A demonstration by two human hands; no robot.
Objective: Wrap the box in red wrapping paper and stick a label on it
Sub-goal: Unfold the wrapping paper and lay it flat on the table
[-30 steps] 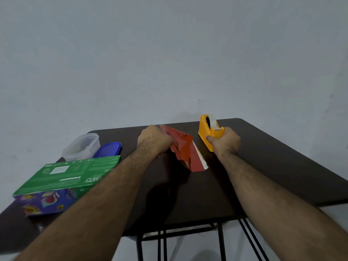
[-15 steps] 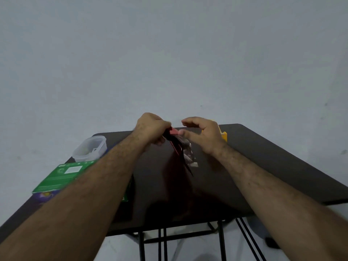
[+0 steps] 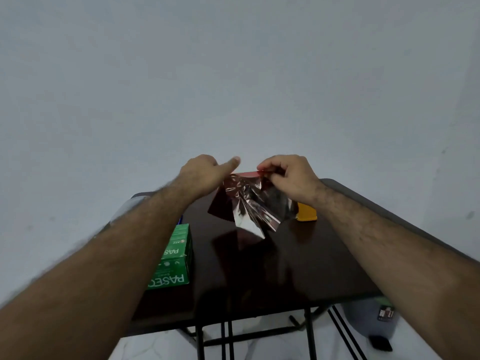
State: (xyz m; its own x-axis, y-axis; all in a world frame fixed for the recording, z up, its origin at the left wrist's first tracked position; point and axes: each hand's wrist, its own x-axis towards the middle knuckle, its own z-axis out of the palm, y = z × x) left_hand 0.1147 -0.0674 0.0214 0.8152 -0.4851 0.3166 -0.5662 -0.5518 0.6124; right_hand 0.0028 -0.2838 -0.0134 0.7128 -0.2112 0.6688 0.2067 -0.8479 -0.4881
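dark table (image 3: 298, 268), pale grey wall (image 3: 233, 74)

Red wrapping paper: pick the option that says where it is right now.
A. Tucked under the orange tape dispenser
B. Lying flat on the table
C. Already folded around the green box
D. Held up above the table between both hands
D: the red wrapping paper hangs crumpled above the table, pinched at its top by the right hand with the left hand at its other side.

The wrapping paper (image 3: 249, 203) hangs above the counter (image 3: 259, 268), between both hands. A box (image 3: 172, 261) lies at left; a tape dispenser (image 3: 306, 212) sits behind the paper, at right.
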